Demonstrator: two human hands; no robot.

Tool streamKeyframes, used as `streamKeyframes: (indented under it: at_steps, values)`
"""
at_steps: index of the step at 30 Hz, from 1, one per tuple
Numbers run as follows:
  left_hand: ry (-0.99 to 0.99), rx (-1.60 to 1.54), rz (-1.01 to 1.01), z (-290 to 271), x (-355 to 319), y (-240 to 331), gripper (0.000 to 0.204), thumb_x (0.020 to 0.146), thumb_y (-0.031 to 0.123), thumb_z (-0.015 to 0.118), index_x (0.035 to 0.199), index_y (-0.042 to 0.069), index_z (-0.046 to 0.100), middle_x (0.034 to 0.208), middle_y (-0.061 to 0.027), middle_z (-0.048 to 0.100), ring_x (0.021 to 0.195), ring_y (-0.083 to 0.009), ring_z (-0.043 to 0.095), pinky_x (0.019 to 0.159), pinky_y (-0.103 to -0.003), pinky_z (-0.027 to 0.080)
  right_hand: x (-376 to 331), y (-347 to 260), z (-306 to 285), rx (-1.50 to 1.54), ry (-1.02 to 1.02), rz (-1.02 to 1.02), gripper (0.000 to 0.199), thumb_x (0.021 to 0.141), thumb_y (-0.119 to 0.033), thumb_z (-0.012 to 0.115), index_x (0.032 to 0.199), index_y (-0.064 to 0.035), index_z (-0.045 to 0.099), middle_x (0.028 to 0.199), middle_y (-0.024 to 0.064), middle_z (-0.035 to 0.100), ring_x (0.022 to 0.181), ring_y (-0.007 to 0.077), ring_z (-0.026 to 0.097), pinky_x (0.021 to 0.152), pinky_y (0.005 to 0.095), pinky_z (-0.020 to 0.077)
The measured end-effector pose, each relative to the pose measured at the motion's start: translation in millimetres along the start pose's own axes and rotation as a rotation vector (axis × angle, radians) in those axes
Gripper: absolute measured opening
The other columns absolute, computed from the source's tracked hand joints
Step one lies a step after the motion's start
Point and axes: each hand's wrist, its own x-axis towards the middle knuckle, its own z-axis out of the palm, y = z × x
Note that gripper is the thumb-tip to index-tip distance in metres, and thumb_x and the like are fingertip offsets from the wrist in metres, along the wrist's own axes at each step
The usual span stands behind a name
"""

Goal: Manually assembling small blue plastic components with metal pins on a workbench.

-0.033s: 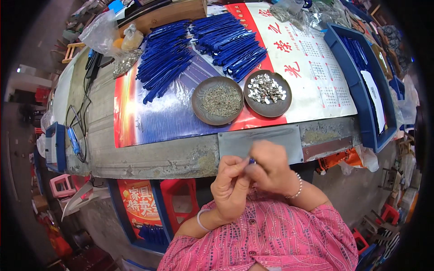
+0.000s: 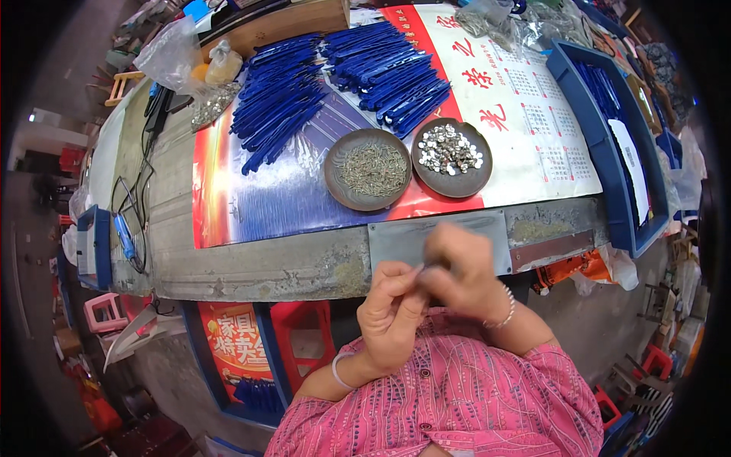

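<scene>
My left hand is closed in a pinch in front of the table's near edge. Against its fingertips my right hand is curled, its fingers smeared by motion. A small dark-blue end showed there a moment earlier; what they grip is now hidden. Just beyond the hands lies a grey metal plate on the table edge. Behind it stand a brown dish of thin metal pins and a brown dish of shiny round metal pieces. Farther back, long slim blue strips lie in two piles, the second pile to the right.
A blue bin holding more blue strips stands at the table's right end. At the left are a cable with a blue-handled tool, clear plastic bags and a small blue bin. A red stool sits below the table.
My right hand has moved slightly up and away from me, its fingers now more blurred. The blue end at the fingertips has gone out of sight. My left hand stays nearly still.
</scene>
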Motion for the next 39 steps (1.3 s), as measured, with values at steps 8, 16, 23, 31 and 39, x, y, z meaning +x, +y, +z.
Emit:
streamKeyframes:
  at_steps: [8,16,23,31,39]
  values:
    - [0.042,-0.12,-0.048,2,2,2,0.026,0.09,-0.01,0.05,0.114,-0.001,0.055,0.105,-0.0078,0.045,0.075,-0.0072,0.049,0.061,-0.019,0.043,2,-12,5,0.18,0.217,0.194,0.059,0.068,-0.001,0.072,0.116,-0.0032,0.038,0.092,0.0071,0.047,0.065,0.0098,0.043,0.059,0.0219,0.036]
    - [0.044,-0.251,-0.148,-3,-5,8,0.021,0.088,-0.01,0.051,0.107,0.0,0.049,0.108,-0.0098,0.045,0.076,-0.0102,0.052,0.057,-0.021,0.045,-3,1,15,0.203,0.295,0.137,0.077,0.06,-0.005,0.076,0.123,-0.0034,0.033,0.099,0.0093,0.048,0.059,0.0096,0.041,0.055,0.024,0.0357]
    - [0.108,-0.248,-0.119,-1,0,10,0.019,0.091,-0.004,0.052,0.106,0.007,0.048,0.107,-0.0084,0.048,0.077,-0.011,0.048,0.07,-0.023,0.044,-12,6,26,0.428,0.411,0.423,0.051,0.075,-0.002,0.068,0.116,-0.0027,0.038,0.101,0.0102,0.048,0.064,0.0123,0.045,0.057,0.025,0.0391]
    - [0.085,-0.21,-0.117,-4,-6,-1,0.018,0.091,-0.006,0.052,0.105,0.003,0.05,0.107,-0.0096,0.047,0.07,-0.0087,0.049,0.054,-0.02,0.042,-5,-11,23,0.341,0.055,0.273,0.029,0.085,-0.015,0.062,0.067,0.0007,0.045,0.057,0.0077,0.04,0.047,0.0177,0.041,0.045,0.0285,0.0338]
    - [0.083,-0.191,-0.109,1,-8,8,0.018,0.09,-0.003,0.055,0.103,0.007,0.05,0.107,-0.0087,0.048,0.064,-0.0093,0.046,0.049,-0.02,0.036,-14,-16,12,0.199,-0.029,0.149,0.031,0.084,-0.016,0.06,0.063,-0.0027,0.042,0.055,0.0102,0.039,0.045,0.0271,0.044,0.043,0.0342,0.0327]
